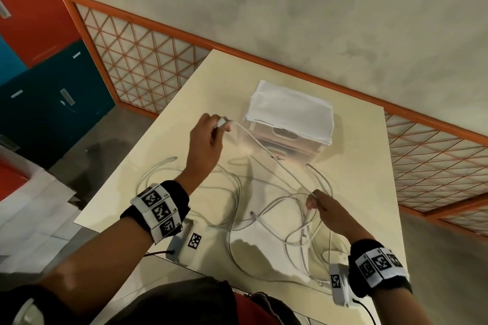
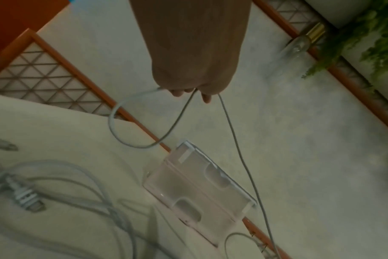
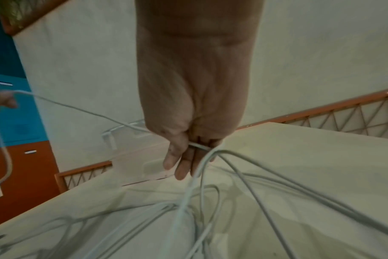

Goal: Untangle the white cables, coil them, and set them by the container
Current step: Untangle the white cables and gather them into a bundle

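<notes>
The white cables (image 1: 264, 208) are spread in a loose tangle on the counter (image 1: 364, 145), in front of the container (image 1: 290, 120) and on its near side. One strand (image 1: 253, 140) is lifted out of the heap and stretched taut past the container's front face, apparently so that its run can be traced and freed from the others. Its plug end is pinched in the grip of the left hand (image 1: 208, 137), raised just left of the container; a short loop is seen hanging below that hand in the left wrist view. The same strand, with several others bunched beside it, is clamped between thumb and fingers of the right hand (image 1: 323, 208), lower and nearer than the container, probably to hold the heap back. No coil is formed yet.
</notes>
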A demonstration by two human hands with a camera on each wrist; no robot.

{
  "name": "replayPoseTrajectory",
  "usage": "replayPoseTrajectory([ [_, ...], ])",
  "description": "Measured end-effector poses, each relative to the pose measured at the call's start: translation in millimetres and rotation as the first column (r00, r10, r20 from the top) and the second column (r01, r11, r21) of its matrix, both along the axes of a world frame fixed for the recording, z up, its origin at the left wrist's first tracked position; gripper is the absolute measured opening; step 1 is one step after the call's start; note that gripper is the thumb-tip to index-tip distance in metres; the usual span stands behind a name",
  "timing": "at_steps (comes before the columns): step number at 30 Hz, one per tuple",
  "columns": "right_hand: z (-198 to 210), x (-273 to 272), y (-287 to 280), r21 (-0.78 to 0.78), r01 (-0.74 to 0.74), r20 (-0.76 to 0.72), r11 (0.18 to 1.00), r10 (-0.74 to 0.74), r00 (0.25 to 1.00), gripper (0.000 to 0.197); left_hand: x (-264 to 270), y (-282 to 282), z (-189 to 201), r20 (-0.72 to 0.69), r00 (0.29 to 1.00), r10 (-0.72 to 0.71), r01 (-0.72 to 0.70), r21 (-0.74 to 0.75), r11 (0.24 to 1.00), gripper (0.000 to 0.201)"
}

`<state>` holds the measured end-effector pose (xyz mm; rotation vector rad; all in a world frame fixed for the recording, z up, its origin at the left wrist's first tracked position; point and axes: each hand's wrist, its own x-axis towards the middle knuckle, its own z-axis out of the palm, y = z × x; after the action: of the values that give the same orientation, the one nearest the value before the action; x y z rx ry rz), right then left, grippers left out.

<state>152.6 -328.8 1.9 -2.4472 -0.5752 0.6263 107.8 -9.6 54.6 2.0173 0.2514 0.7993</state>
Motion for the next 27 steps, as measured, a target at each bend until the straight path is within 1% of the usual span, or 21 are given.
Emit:
replayPoseTrajectory([
  [2, -1.5, 3.6, -8.0, 0.051, 0.063, 0.046, 0.997, -0.065, 0.997, 0.052, -1.3, 1.3, -6.5, -0.045, 0.997, 0.062, -0.063, -0.013, 0.998, 0.019],
  [3, 1.4, 4.8, -9.2, 0.095, 0.099, 0.041, 0.991, -0.103, 0.994, 0.05, -1.7, 1.7, -10.4, -0.11, 0.992, 0.06, -0.062, -0.011, 0.998, 0.018],
  [4, 6.5, 5.4, -9.0, 0.153, 0.127, 0.024, 0.98, -0.133, 0.991, 0.046, -2.1, 1.9, -15.0, -0.21, 0.977, 0.041, -0.044, -0.011, 0.999, 0.018],
  [6, 22.8, 6.2, -3.7, 0.223, 0.163, 0.004, 0.961, -0.168, 0.986, 0.029, -3.8, 1.2, -22.6, -0.425, 0.905, -0.015, -0.011, -0.059, 0.998, 0.014],
  [7, 30.6, 7.5, -0.7, 0.234, 0.176, 0.024, 0.956, -0.187, 0.982, 0.022, -4.8, -0.5, -23.9, -0.476, 0.879, -0.034, -0.018, -0.103, 0.995, 0.018],
  [8, 35.3, 10.2, 1.2, 0.235, 0.182, 0.064, 0.955, -0.202, 0.977, 0.019, -5.6, -2.3, -23.1, -0.476, 0.878, -0.043, -0.026, -0.138, 0.99, 0.025],
  [9, 39.5, 12.8, 2.6, 0.202, 0.192, 0.11, 0.96, -0.217, 0.97, 0.018, -6.6, -5.4, -19.6, -0.434, 0.899, -0.058, -0.011, -0.155, 0.988, 0.033],
  [11, 44.4, 17.0, 6.4, 0.097, 0.196, 0.15, 0.976, -0.209, 0.966, 0.018, -8.1, -18.1, -6.0, -0.309, 0.938, -0.159, 0.11, -0.17, 0.979, 0.039],
  [12, 47.8, 15.9, 10.5, 0.062, 0.172, 0.136, 0.983, -0.179, 0.974, 0.018, -7.7, -26.8, 0.4, -0.261, 0.932, -0.252, 0.209, -0.184, 0.961, 0.039],
  [13, 51.0, 13.3, 16.7, 0.054, 0.128, 0.113, 0.99, -0.133, 0.985, 0.018, -7.3, -35.4, 4.8, -0.238, 0.901, -0.361, 0.321, -0.192, 0.927, 0.038],
  [14, 55.0, 9.6, 23.4, 0.083, 0.075, 0.092, 0.994, -0.082, 0.992, 0.018, -6.9, -44.2, 7.1, -0.248, 0.85, -0.465, 0.428, -0.189, 0.884, 0.038],
  [15, 61.9, 5.1, 30.3, 0.138, 0.026, 0.082, 0.99, -0.037, 0.996, 0.019, -6.8, -53.0, 8.1, -0.295, 0.782, -0.549, 0.522, -0.173, 0.835, 0.035],
  [17, 74.9, -1.9, 40.9, 0.254, -0.042, 0.088, 0.966, 0.02, 0.996, 0.019, -8.2, -66.6, 7.4, -0.435, 0.646, -0.628, 0.636, -0.149, 0.757, 0.022],
  [18, 79.7, -3.6, 43.2, 0.288, -0.056, 0.091, 0.956, 0.031, 0.995, 0.018, -8.6, -69.8, 5.6, -0.473, 0.608, -0.638, 0.655, -0.154, 0.739, 0.019],
  [19, 82.3, -3.6, 43.2, 0.303, -0.058, 0.087, 0.951, 0.033, 0.996, 0.016, -8.8, -70.9, 4.2, -0.475, 0.607, -0.637, 0.657, -0.152, 0.739, 0.019],
  [20, 82.3, -2.3, 40.8, 0.303, -0.05, 0.075, 0.952, 0.028, 0.997, 0.015, -8.0, -70.9, 4.8, -0.452, 0.637, -0.624, 0.644, -0.132, 0.754, 0.02],
  [22, 69.6, 2.4, 28.9, 0.259, 0.005, 0.016, 0.966, -0.01, 1.0, 0.015, -6.2, -67.9, 10.3, -0.334, 0.763, -0.553, 0.568, -0.06, 0.821, 0.018],
  [24, 47.7, 5.5, 12.2, 0.2, 0.055, -0.047, 0.978, -0.046, 0.998, 0.023, -3.1, -61.7, 22.0, -0.146, 0.895, -0.421, 0.423, -0.022, 0.906, 0.014],
  [25, 36.7, 4.8, 4.1, 0.175, 0.073, -0.073, 0.982, -0.061, 0.995, 0.029, -0.9, -57.1, 29.2, -0.071, 0.943, -0.325, 0.324, -0.025, 0.946, 0.014],
  [26, 28.0, 3.1, -2.6, 0.149, 0.087, -0.095, 0.985, -0.073, 0.993, 0.033, 1.4, -51.3, 35.8, -0.018, 0.973, -0.23, 0.229, -0.039, 0.973, 0.014],
  [27, 21.8, 1.1, -8.5, 0.112, 0.091, -0.1, 0.99, -0.08, 0.992, 0.034, 3.8, -46.0, 40.3, 0.021, 0.987, -0.16, 0.161, -0.057, 0.985, 0.015],
])
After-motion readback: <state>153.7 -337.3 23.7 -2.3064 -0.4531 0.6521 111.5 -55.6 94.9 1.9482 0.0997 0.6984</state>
